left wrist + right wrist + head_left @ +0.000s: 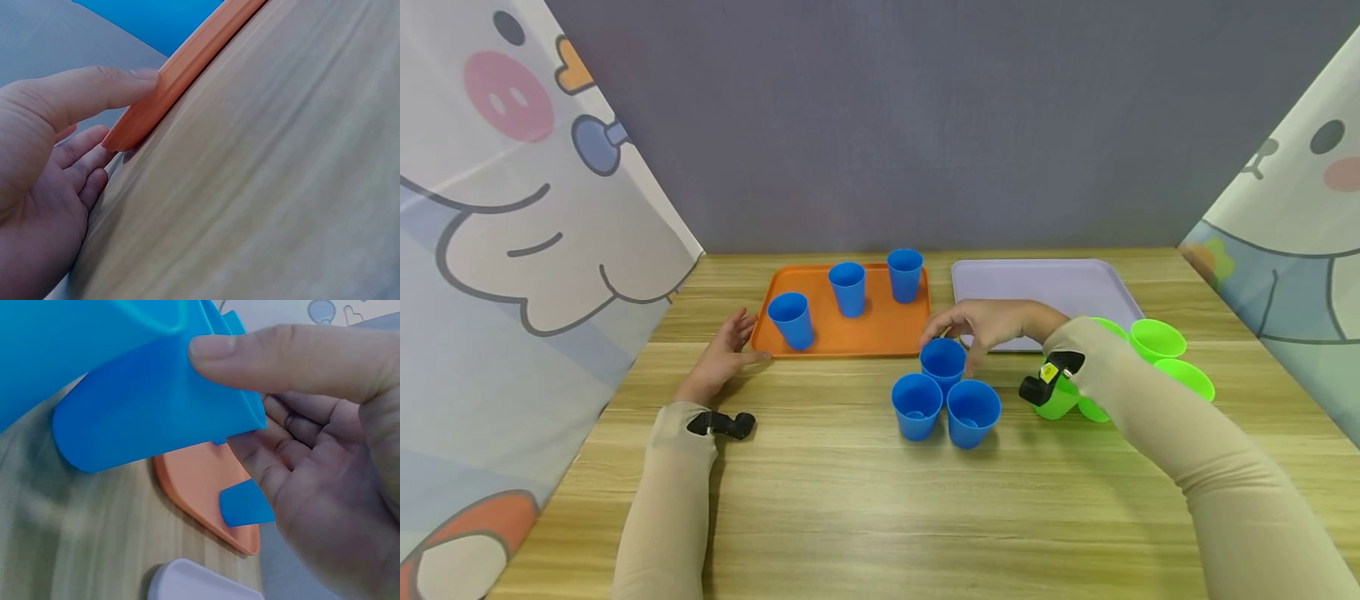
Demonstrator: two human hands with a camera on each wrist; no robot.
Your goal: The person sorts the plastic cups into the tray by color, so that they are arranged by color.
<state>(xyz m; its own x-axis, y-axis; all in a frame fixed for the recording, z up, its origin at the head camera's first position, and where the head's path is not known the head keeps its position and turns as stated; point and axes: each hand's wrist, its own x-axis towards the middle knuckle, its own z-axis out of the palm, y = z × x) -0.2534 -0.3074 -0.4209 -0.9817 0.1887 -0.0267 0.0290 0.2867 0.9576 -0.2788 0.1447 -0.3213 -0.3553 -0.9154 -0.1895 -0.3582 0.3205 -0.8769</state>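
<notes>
Now right hand gripping cup at its rim beside two others, left hand flat, fingers straight, thumb touching orange tray.

Beige sleeves, black wrist cameras strapped on

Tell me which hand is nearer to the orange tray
Left. The left hand rests on the table with its thumb touching the orange tray at the near left corner. The right hand is just off the tray's near right corner, fingers on a blue cup.
</notes>
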